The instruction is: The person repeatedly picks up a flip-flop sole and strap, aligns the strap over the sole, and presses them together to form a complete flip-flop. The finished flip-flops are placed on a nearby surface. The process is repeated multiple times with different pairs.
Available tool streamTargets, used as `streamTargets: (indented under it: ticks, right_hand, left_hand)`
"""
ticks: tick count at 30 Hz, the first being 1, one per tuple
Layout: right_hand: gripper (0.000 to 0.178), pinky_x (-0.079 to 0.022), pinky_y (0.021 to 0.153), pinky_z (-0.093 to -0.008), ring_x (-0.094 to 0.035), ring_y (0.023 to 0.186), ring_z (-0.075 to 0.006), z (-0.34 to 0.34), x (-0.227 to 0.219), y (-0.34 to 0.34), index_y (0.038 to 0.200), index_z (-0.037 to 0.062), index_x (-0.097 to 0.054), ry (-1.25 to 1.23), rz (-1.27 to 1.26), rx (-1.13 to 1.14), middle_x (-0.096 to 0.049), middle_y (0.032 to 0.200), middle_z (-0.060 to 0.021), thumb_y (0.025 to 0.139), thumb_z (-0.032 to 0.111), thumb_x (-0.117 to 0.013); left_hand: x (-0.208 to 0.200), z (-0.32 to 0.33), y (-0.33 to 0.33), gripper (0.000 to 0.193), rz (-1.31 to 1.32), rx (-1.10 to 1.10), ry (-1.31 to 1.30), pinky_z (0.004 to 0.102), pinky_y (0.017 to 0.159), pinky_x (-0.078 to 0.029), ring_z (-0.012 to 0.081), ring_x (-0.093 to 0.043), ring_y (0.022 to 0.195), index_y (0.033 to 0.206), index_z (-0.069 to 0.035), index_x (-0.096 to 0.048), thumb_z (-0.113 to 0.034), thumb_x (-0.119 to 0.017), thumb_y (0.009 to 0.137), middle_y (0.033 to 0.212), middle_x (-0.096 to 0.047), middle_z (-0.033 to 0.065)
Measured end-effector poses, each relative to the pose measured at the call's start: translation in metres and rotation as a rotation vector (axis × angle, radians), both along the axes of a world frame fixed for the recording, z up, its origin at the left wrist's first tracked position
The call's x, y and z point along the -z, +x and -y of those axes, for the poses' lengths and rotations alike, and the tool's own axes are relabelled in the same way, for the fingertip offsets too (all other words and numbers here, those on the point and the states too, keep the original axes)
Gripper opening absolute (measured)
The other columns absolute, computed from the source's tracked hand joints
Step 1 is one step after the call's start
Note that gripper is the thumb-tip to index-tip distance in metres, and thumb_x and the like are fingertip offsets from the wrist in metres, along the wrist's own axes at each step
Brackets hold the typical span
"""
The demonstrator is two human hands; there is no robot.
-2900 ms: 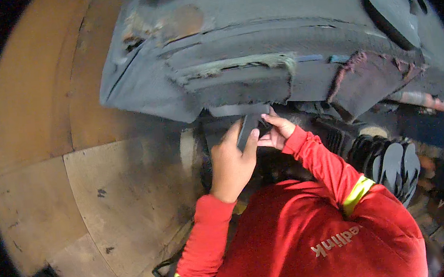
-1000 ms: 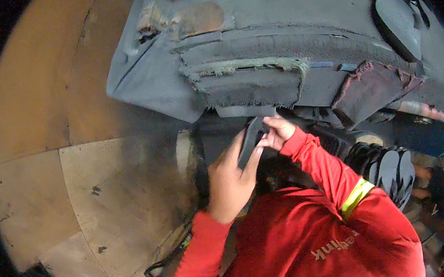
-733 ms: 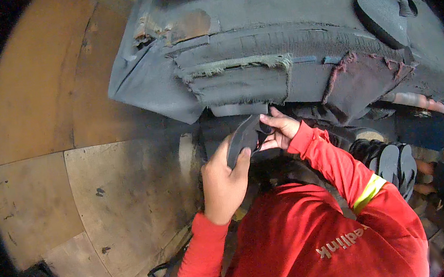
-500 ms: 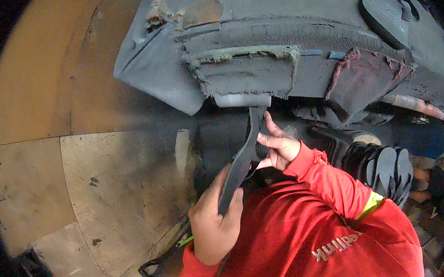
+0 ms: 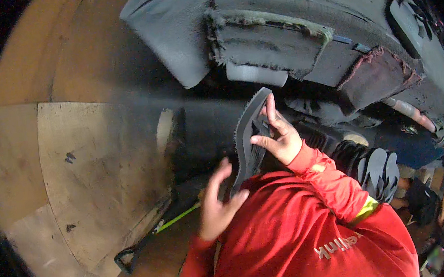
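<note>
A dark grey flip-flop (image 5: 243, 142) is tilted on edge in front of my chest, its sole rim rough and fuzzy. My right hand (image 5: 283, 138) grips it, thumb on the near face by the strap and fingers stretched toward its upper end. Around the lower end, my left hand (image 5: 215, 210) is open, thumb and fingers spread and slightly blurred; whether the thumb touches the sole is unclear. A pale roller (image 5: 256, 75) shows beneath a frayed cloth flap (image 5: 271, 42) on the dust-covered machine, just beyond the flip-flop's upper end.
Several flip-flops stand stacked (image 5: 378, 172) to my right. Another flip-flop (image 5: 407, 22) lies on the machine top at the far right. A red-edged cloth flap (image 5: 378, 80) hangs from the machine's front. Wooden boards (image 5: 97, 165) cover the left side.
The flip-flop has come away from the roller, nearer to me, and turned more upright. My left hand has loosened from its lower end. The view has shifted.
</note>
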State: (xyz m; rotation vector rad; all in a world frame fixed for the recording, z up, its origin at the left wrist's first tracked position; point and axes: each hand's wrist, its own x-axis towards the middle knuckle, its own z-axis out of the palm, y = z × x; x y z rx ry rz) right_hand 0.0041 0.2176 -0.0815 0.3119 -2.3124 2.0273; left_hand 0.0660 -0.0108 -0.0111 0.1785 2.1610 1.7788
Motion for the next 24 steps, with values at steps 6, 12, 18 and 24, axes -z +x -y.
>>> streamTargets:
  ticks: [6,12,18,24]
  right_hand:
    - [0.107,-0.026,0.121,-0.0424,-0.016,0.152,-0.0405,0.0,0.016,-0.001,0.158,0.0081,-0.028,0.247,-0.147,-0.003,-0.015,0.164,-0.0266,0.072,0.018,-0.09]
    - [0.106,-0.033,0.117,-0.0376,-0.036,0.144,-0.0245,0.014,-0.009,-0.004,0.161,0.011,-0.017,-0.274,0.393,-0.22,-0.035,0.158,-0.0134,0.079,0.003,-0.083]
    - [0.107,-0.048,0.101,-0.0311,-0.053,0.123,-0.0144,0.013,-0.04,-0.007,0.162,0.0304,0.001,-0.931,0.51,-0.37,-0.05,0.143,-0.0051,0.09,-0.011,-0.066]
    - [0.087,-0.056,0.088,-0.0312,-0.064,0.107,-0.0167,0.005,-0.049,-0.018,0.158,0.0322,-0.023,-1.282,0.881,-0.244,-0.06,0.126,-0.0048,0.093,-0.009,-0.062]
  left_hand:
    - [0.014,-0.071,-0.107,0.056,-0.18,-0.043,0.044,0.0348,0.092,-0.052,0.0267,-0.068,0.113,0.134,0.004,-0.056,-0.035,-0.068,0.097,0.122,-0.068,0.0231]
    - [-0.007,-0.074,-0.119,0.05,-0.255,0.008,-0.142,0.042,0.082,-0.056,0.0408,-0.07,0.102,0.134,0.004,-0.055,-0.028,-0.065,0.097,0.11,-0.069,0.0275]
    - [-0.047,-0.06,-0.138,0.051,-0.235,0.22,-0.186,0.0381,0.084,-0.055,0.0323,-0.072,0.101,0.135,0.006,-0.052,-0.019,-0.066,0.092,0.109,-0.071,0.0228]
    - [-0.035,-0.066,-0.144,0.045,0.147,0.199,-0.074,0.0352,0.083,-0.053,0.0213,-0.069,0.095,0.128,0.005,-0.057,-0.019,-0.067,0.091,0.104,-0.07,0.0176]
